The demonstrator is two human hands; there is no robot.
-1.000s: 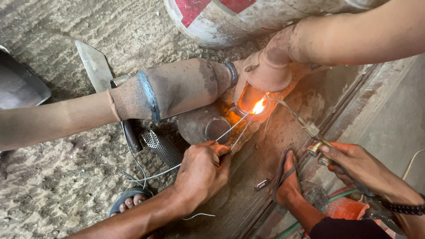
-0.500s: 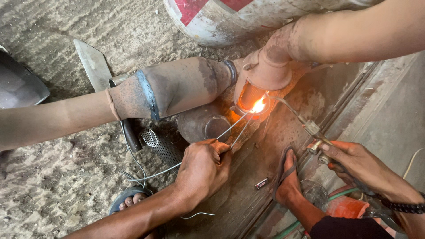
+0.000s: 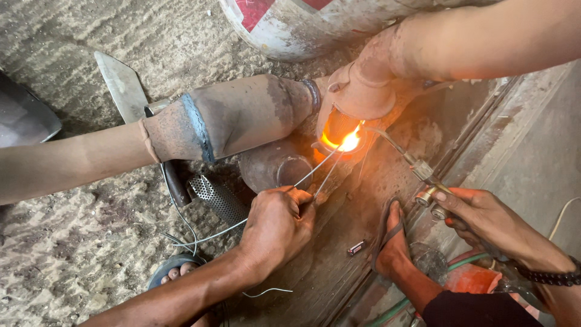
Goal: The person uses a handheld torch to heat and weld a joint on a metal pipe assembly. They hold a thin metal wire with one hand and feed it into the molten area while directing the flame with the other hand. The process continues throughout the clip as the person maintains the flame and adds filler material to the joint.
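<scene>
My left hand (image 3: pixel 275 227) pinches thin filler wire (image 3: pixel 315 172) whose tips reach up into the flame. My right hand (image 3: pixel 484 221) grips a gas torch (image 3: pixel 417 169) by its brass valve end. The torch's thin bent tube runs up left to a bright orange flame (image 3: pixel 348 142). The flame glows under the flange of a rusty exhaust pipe assembly (image 3: pixel 236 118) that lies across the ground from left to upper right.
A perforated metal tube (image 3: pixel 215 197) and a short pipe stub (image 3: pixel 272 166) lie below the exhaust. A metal blade (image 3: pixel 121 85) sits at the upper left, and a red and white cylinder (image 3: pixel 302 24) at the top. My sandalled feet (image 3: pixel 390 242) rest on the concrete near a small lighter (image 3: pixel 356 247).
The flame stays at the flange joint. Both hands hold nearly the same place, with the wire tips shifting slightly at the glow.
</scene>
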